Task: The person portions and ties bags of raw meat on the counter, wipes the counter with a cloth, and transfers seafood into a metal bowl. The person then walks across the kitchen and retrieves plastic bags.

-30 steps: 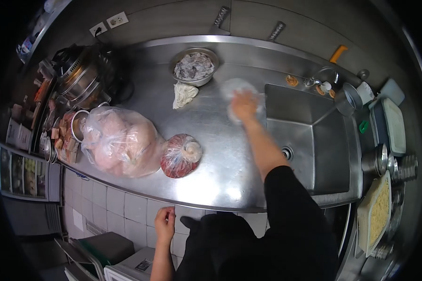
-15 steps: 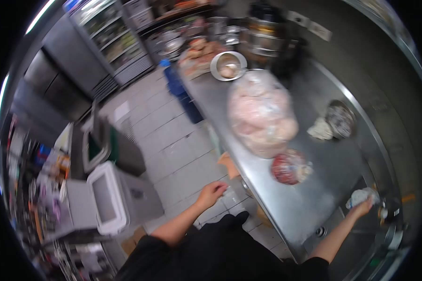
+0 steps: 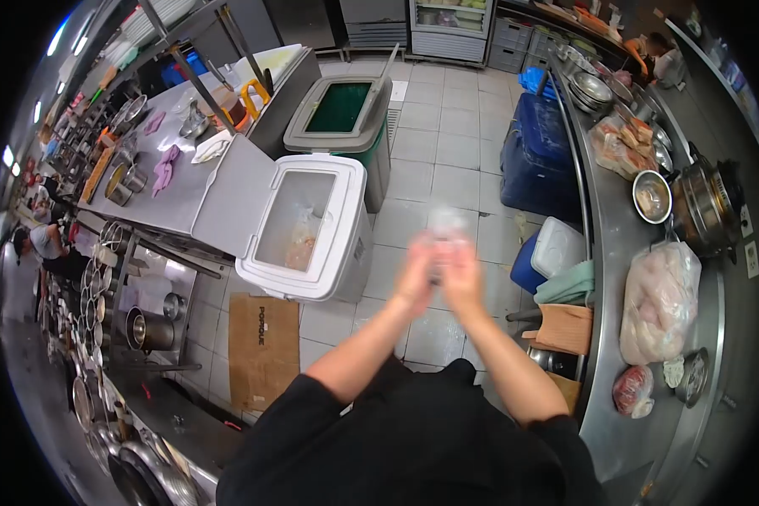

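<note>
Hands (image 3: pixel 460 274) around blurred bundle (image 3: pixel 449 223) — tiled floor (image 3: pixel 405 179) below

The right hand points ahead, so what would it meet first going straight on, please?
The right hand would probably first meet the blurred, pale item just ahead; beyond that, tiled floor shows, though depth is unclear.

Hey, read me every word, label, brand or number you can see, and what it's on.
"POPQUE", or close to it: cardboard sheet on the floor; letters sideways and small, spelling uncertain.
Dark label on the white bin: too small to read.
Blurred bundle at the left hand and right hand: no text legible.
</note>
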